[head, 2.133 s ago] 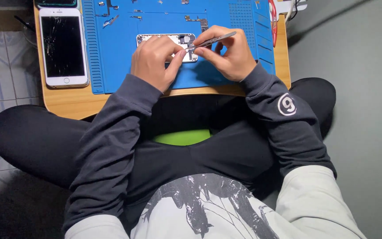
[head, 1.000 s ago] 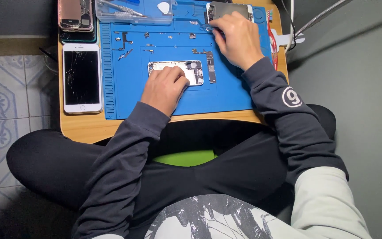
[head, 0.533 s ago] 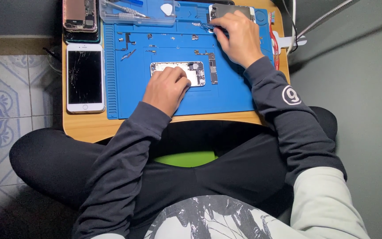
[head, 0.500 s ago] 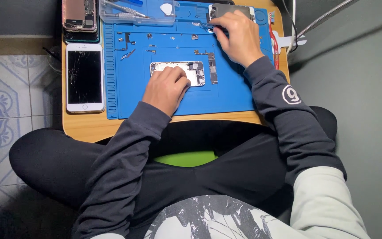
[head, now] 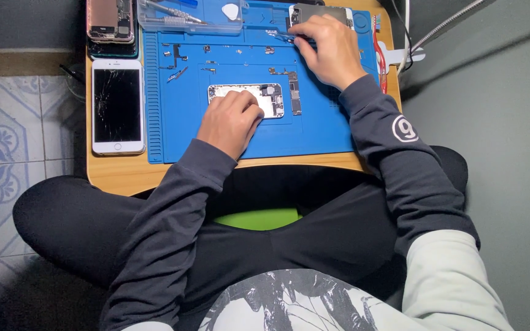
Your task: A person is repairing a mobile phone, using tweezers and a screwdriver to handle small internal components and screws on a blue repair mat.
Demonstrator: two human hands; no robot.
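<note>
A white smartphone with a cracked screen (head: 117,105) lies on the wooden table (head: 118,175), just left of the blue repair mat (head: 314,132). Above it sits a stack of opened phones (head: 111,21). A clear plastic tray (head: 191,16) holds a white pick (head: 230,11). Patterned floor tiles (head: 7,135) show on the left.

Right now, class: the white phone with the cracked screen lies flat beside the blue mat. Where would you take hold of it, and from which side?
Grip the white phone by its two long edges, coming from above. It lies flat, screen up, on the wooden table, so only the thin sides give purchase. The blue mat sits close on one side, so pinch near the lower end, probably safest for the cracked glass.
</note>
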